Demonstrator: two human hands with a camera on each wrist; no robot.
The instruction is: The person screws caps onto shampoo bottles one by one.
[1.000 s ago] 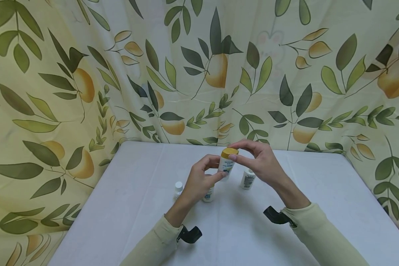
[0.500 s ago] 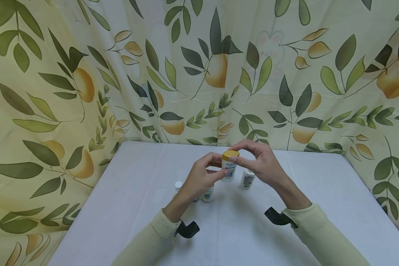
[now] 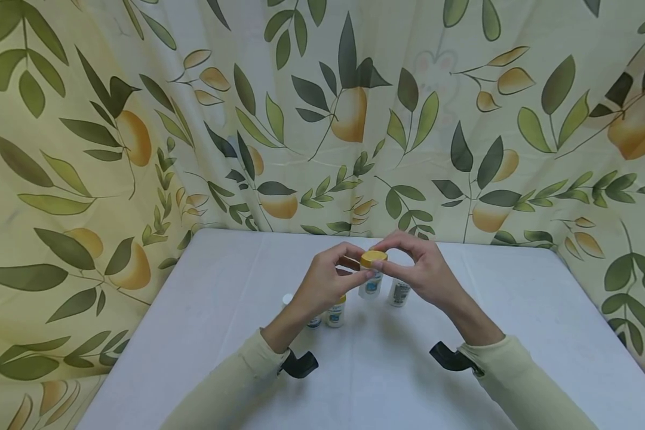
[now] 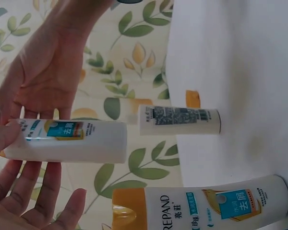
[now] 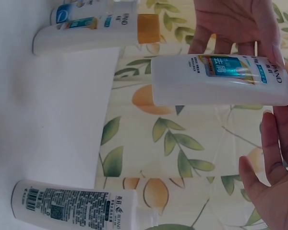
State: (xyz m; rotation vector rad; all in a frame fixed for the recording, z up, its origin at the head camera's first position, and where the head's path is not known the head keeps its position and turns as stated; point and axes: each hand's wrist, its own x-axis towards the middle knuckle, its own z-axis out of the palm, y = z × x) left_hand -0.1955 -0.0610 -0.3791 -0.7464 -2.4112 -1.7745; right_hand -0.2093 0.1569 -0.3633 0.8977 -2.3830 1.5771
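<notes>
A white shampoo-type bottle [image 3: 370,286] with a yellow flip-top cap [image 3: 373,257] is held off the table in both hands. My left hand [image 3: 328,278] grips its upper body between thumb and fingers. Bent over from the right, my right hand [image 3: 421,269] pinches the cap between thumb and fingertips. Both wrist views show the bottle's blue label; there its cap is largely behind the fingers or cut off. To the right stands another white bottle [image 5: 72,208], back label facing me, with a bare neck and no cap. A loose yellow cap [image 4: 193,99] lies behind it.
Left of the held bottle stands a yellow-capped white bottle [image 3: 335,313]. Beside it are white bottles, one with a white top [image 3: 287,299], partly hidden by my left forearm. The white table [image 3: 236,263] ends before a fruit-and-leaf patterned curtain [image 3: 322,119].
The held bottle has come down slightly and now stands more upright. My left hand has shifted a little right and up along it, closer to the cap. The right hand stays at the cap.
</notes>
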